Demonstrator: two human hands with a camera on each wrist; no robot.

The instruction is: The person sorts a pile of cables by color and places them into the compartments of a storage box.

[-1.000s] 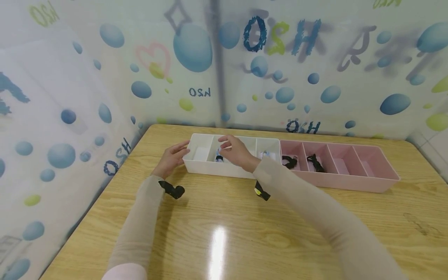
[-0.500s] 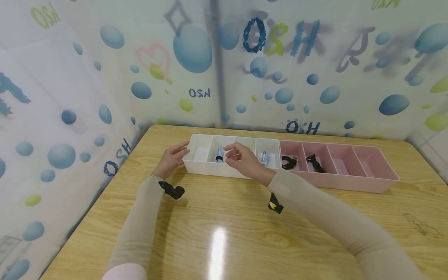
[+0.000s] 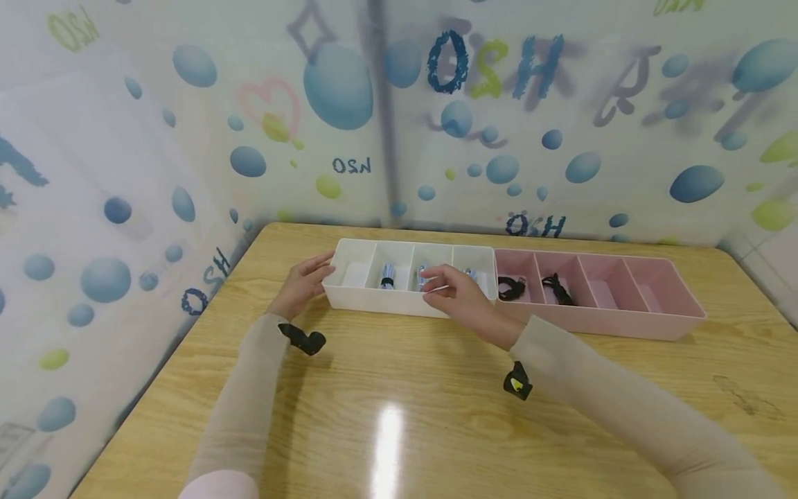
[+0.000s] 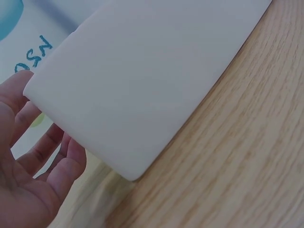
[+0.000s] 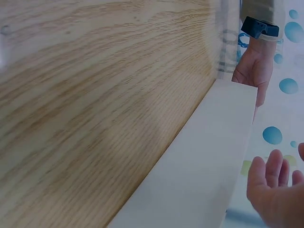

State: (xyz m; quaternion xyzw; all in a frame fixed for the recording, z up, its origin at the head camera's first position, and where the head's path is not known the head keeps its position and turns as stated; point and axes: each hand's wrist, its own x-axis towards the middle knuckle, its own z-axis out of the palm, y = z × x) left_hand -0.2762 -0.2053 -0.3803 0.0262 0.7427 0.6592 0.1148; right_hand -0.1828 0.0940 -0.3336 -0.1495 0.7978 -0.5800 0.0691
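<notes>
A white divided organizer box stands toward the back of the table. My left hand touches its left end with relaxed fingers, and the left wrist view has the fingers at the box's corner. My right hand hovers over the front rim, fingers loosely bent and holding nothing. A bundled light-blue cable with a black tie lies in the second compartment from the left. Another light-blue cable in the third compartment is partly hidden behind my right fingers. A further light-blue bundle shows in the rightmost compartment.
A pink divided box adjoins the white box on the right. Its two left compartments hold a coiled black cable and a bundled black cable. A patterned curtain hangs behind the wooden table.
My right hand has moved right and toward me, from over the second compartment to the front rim of the third. The light-blue cables have come into clearer view. My left hand stays put.
</notes>
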